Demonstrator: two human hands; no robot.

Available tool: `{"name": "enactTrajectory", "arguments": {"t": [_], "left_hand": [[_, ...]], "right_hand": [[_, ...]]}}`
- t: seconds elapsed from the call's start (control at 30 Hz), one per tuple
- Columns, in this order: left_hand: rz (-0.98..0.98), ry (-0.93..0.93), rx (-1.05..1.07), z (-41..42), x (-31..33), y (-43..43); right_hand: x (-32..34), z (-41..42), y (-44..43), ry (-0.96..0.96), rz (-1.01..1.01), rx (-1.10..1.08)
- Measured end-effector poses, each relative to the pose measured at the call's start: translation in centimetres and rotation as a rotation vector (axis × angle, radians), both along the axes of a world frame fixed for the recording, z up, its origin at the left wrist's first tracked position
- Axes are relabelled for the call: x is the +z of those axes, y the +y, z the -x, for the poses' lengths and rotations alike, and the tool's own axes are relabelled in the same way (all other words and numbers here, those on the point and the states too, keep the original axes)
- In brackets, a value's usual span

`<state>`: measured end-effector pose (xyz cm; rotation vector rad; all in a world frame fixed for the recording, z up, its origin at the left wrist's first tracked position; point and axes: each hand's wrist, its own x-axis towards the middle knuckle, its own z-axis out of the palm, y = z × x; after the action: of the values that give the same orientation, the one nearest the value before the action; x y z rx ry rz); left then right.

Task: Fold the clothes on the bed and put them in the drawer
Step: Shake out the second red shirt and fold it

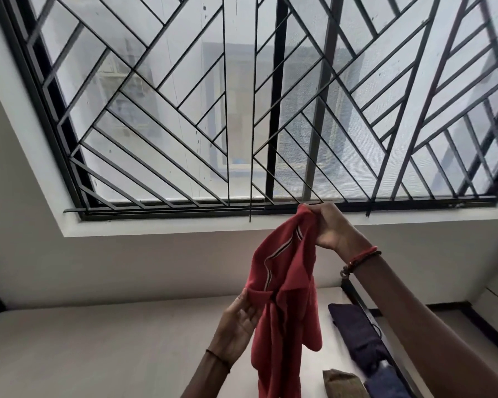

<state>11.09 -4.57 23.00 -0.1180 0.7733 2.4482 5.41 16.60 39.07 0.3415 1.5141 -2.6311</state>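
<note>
Pale-surfaced bed point(98, 340), bounded on the right by a dark frame point(363, 307). Lying on it near that edge: a dark navy garment point(357, 331), a blue garment point(385, 382) and an olive-brown garment point(342, 383).

A red shirt point(288, 311) with a striped collar hangs in the air over the bed point(98, 354), held up in front of the barred window point(184, 110). The right hand point(332, 228) grips a bunch of it at the top, level with the sill, with red and dark bead bracelets point(362, 259) on that wrist. The left hand point(239, 326) holds the cloth lower down, by the collar, palm turned up. Along the bed's right edge lies a folded navy garment point(354, 331). Closer to the near edge are a brown garment point(342, 383) and, just beside it, a blue garment point(385, 383).
</note>
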Motion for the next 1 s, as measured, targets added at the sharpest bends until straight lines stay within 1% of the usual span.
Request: {"name": "enactTrajectory", "arguments": {"t": [0.1, 0.2, 0.23, 0.27, 0.3, 0.33, 0.4, 0.47, 0.53, 0.6, 0.63, 0.7, 0.73, 0.77, 0.8, 0.93, 1.0], "left_hand": [[-0.056, -0.016, -0.002, 0.3, 0.1, 0.6], [-0.174, -0.037, 0.000, 0.4, 0.3, 1.3], [-0.179, -0.035, -0.005, 0.5, 0.3, 1.5], [-0.142, -0.036, -0.002, 0.6, 0.3, 1.8], [-0.072, -0.043, 0.010, 0.8, 0.0, 2.1], [0.045, -0.045, 0.012, 1.1, -0.2, 2.4], [0.384, 0.020, 0.044, 2.2, -0.7, 2.7], [0.653, 0.110, 0.212, 3.3, -0.2, 2.4], [0.767, 0.247, 0.381, 3.9, 1.7, 1.7], [0.859, 0.455, 0.356, 4.1, 4.0, 1.7], [0.969, 0.564, 0.302, 4.4, 4.8, 1.9], [1.255, 0.755, 0.182, 5.2, 5.6, 2.4], [1.349, 0.838, 0.158, 5.7, 5.8, 2.8], [1.379, 0.899, 0.172, 6.3, 6.0, 3.0], [1.365, 0.924, 0.198, 6.7, 6.3, 3.0], [1.303, 0.887, 0.343, 8.0, 8.6, 2.4], [1.293, 0.891, 0.364, 8.9, 9.3, 2.4]], "right_hand": [[0.0, 0.1, -0.2, -0.008, 0.017, -0.008], [-0.1, 0.3, -0.5, -0.021, 0.048, -0.026], [-0.1, 0.4, -0.7, -0.022, 0.055, -0.035], [-0.1, 0.4, -0.8, -0.020, 0.054, -0.041], [0.1, 0.5, -0.9, -0.012, 0.053, -0.042], [0.2, 0.5, -0.9, -0.005, 0.055, -0.043], [0.3, 0.7, -0.8, 0.003, 0.064, -0.051], [0.5, 0.6, -0.7, 0.005, 0.071, -0.062], [0.6, 0.4, -0.5, 0.016, 0.075, -0.053], [0.7, 0.2, -0.5, 0.022, 0.055, -0.029], [0.8, 0.1, -0.6, 0.023, 0.044, -0.018], [1.0, 0.0, -1.1, 0.020, 0.033, -0.015], [1.1, 0.1, -1.2, 0.019, 0.029, -0.017], [1.1, 0.1, -1.3, 0.022, 0.023, -0.013], [1.1, 0.1, -1.2, 0.033, 0.019, -0.006], [0.6, -0.1, 0.1, 0.064, -0.039, -0.012], [0.3, -0.7, 0.6, 0.057, -0.084, 0.046]]}}
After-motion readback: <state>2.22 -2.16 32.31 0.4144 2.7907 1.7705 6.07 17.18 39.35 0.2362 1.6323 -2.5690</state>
